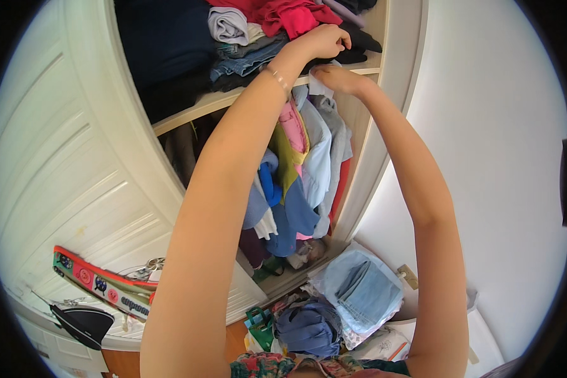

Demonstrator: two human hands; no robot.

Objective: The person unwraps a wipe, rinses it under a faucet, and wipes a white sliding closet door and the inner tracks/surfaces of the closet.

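Observation:
Both arms reach up to a wooden wardrobe shelf (196,112) piled with folded clothes. My left hand (326,42), its fingers curled, is over black garments (366,40) by a red garment (295,16); whether it holds any cloth is hidden. Lower and to the right, my right hand (338,79) grips a white cloth or sheet (322,87) at the shelf's front edge. Left of the hands lie folded jeans (245,62) and a rolled light grey garment (227,26). Hanging clothes (315,156) fill the space beneath the shelf.
A white louvred door (75,141) stands at left, with a colourful strap-like item (99,283) and a black cap-like item (85,323) hanging nearby. On the floor are folded jeans (366,293), a blue fabric bundle (309,328) and a green bag (261,330). A white wall (491,141) rises at right.

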